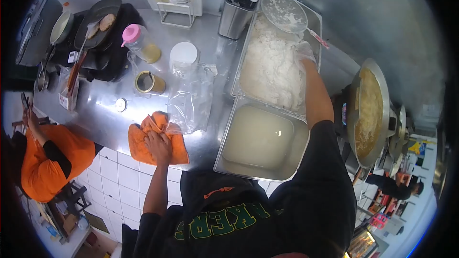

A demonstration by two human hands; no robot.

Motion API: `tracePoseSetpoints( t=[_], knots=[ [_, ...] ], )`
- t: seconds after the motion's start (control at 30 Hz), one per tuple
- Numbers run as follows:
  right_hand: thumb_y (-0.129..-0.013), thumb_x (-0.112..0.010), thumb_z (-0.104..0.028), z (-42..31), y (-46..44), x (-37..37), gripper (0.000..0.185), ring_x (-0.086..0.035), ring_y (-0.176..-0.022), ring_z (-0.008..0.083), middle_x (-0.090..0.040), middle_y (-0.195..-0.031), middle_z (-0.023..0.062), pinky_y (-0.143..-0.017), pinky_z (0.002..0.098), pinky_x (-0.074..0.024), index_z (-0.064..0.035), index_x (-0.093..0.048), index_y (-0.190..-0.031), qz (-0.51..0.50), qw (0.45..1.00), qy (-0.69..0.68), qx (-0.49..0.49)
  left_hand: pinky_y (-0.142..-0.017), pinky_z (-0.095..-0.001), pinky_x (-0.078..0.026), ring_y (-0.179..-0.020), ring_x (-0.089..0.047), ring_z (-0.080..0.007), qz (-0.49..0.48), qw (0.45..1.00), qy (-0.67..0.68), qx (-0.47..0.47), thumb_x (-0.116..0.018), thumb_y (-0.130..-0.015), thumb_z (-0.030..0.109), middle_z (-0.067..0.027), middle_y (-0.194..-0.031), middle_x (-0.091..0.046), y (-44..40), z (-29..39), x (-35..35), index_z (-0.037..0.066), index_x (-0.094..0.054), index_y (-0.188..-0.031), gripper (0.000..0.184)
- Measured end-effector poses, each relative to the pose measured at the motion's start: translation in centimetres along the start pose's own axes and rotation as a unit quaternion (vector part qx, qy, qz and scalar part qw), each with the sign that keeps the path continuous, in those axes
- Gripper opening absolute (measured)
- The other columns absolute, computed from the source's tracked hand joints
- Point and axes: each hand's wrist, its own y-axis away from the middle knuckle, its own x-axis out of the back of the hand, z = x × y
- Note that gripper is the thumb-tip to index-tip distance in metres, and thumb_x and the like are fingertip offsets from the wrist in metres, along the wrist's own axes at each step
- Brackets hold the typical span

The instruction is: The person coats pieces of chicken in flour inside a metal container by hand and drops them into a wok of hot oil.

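My left hand (pixel 158 146) presses down on a bunched orange cloth (pixel 137 142) at the counter's front edge, its fingers curled into the folds. On the right, my right hand (pixel 305 51) reaches into a steel tray of white flour (pixel 272 62); it looks pale, perhaps from a thin glove or flour, and its fingers are hard to make out. Just above that hand, a round mesh strainer (pixel 284 12) dusted with flour lies across the tray's corner. Nearer my body, a second steel pan (pixel 260 136) holds cloudy, pale liquid.
Along the steel counter (pixel 98 98) are a clear plastic bag (pixel 190 102), an open can (pixel 149 82), a pink-lidded jug (pixel 141 43) and a utensil holder (pixel 234 16). A frying pan (pixel 103 21) sits left, a large wok (pixel 369 112) right. A person in orange (pixel 57 157) stands left.
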Motion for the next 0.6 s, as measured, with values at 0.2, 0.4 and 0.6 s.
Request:
tracePoseSetpoints(
  t=[0.2,0.4,0.6],
  knots=[
    [-0.079,-0.059,-0.016,-0.7,6.6,7.7,0.026,-0.064,-0.094,0.0379,-0.066,-0.09,0.0218,-0.083,0.0426,-0.0509,-0.0014,-0.067,-0.099,0.184,0.982,-0.028,0.043,-0.081,-0.0517,-0.036,-0.092,-0.048,-0.0404,0.011,1.0,0.0,-0.01,-0.047,-0.09,0.023,-0.0218,-0.097,-0.055,0.2,0.0,-0.1,0.001,-0.049,-0.089,0.022],
    [-0.079,-0.063,-0.018,-2.8,12.9,14.2,0.036,-0.063,-0.102,0.0378,-0.064,-0.101,0.0259,-0.087,0.0417,-0.0496,0.0005,-0.06,-0.11,-0.182,0.981,-0.039,-0.049,-0.08,-0.0502,-0.038,-0.092,-0.05,-0.0396,0.023,0.999,-0.016,-0.022,-0.048,-0.09,0.024,-0.0217,-0.094,-0.055,0.5,0.0,-0.1,0.0,-0.049,-0.09,0.024],
    [-0.079,-0.066,-0.021,-8.9,14.8,14.6,0.05,-0.061,-0.11,0.0377,-0.062,-0.111,0.03,-0.09,0.0409,-0.0483,0.0024,-0.054,-0.121,-0.112,0.967,-0.219,-0.065,-0.079,-0.0502,-0.038,-0.091,-0.05,-0.0391,0.025,0.999,-0.025,-0.018,-0.048,-0.09,0.026,-0.0209,-0.094,-0.055,0.6,-0.3,-0.3,0.0,-0.05,-0.09,0.026]
  ],
)
